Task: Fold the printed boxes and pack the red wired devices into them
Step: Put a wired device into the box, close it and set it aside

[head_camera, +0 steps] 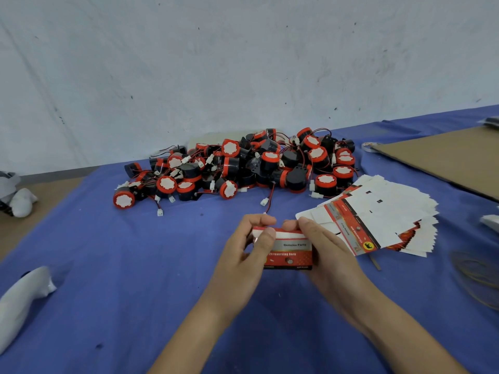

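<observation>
A red and white printed box (290, 251) is held above the blue cloth between both hands. My left hand (247, 249) grips its left end, thumb across the front and fingers curled over the top edge. My right hand (328, 248) grips its right end with fingers curled over the top. Whether a device is inside the box cannot be seen. A big heap of red and black wired devices (243, 167) with white connectors lies behind the hands. A fanned stack of flat unfolded boxes (378, 217) lies to the right.
The blue cloth (135, 252) covers the table. A brown cardboard sheet (445, 157) lies at the far right. Rubber bands (475, 276) sit at the right edge. White gloves or bundles (21, 298) lie at the left. A pale wall (243, 63) stands behind.
</observation>
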`<state>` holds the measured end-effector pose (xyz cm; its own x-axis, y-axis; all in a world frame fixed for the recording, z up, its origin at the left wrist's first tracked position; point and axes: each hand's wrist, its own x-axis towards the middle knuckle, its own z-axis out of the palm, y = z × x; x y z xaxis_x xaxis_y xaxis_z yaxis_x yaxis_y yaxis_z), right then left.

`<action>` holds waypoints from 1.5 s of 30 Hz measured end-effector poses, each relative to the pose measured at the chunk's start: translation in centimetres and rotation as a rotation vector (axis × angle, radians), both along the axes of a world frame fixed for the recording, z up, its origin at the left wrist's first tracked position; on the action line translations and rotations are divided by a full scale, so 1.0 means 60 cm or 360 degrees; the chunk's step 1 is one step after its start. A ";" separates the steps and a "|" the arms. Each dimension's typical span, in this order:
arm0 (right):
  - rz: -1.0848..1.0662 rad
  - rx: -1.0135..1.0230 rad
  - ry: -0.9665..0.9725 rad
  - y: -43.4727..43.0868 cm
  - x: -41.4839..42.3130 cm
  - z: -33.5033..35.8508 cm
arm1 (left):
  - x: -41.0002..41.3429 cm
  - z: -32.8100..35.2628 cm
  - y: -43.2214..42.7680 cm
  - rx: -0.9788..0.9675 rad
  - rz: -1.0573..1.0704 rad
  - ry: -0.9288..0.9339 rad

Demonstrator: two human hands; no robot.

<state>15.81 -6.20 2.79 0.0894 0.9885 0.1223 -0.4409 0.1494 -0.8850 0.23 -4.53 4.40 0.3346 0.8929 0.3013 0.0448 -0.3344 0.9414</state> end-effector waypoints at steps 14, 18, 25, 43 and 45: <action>0.0003 -0.0003 0.0077 -0.002 -0.029 0.015 | 0.037 -0.001 -0.002 0.0191 0.0393 -0.0324; -0.0025 0.0020 -0.0125 -0.008 -0.029 0.012 | 0.040 0.000 -0.001 0.0180 0.0434 -0.0300; -0.0091 0.0040 -0.0140 -0.005 -0.045 0.011 | 0.046 0.012 -0.004 0.0149 0.0489 -0.0328; 0.0033 -0.0231 0.0195 0.011 -0.056 0.008 | 0.046 -0.010 0.002 0.0138 0.0557 -0.0400; -0.0001 -0.0251 0.0155 0.013 -0.056 0.010 | 0.045 -0.009 0.003 0.0143 0.0549 -0.0336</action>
<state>12.42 -5.43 3.40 0.0939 0.9946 -0.0437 -0.5256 0.0123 -0.8506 2.94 -4.35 3.85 -0.0574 0.9089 0.4131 -0.0226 -0.4148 0.9096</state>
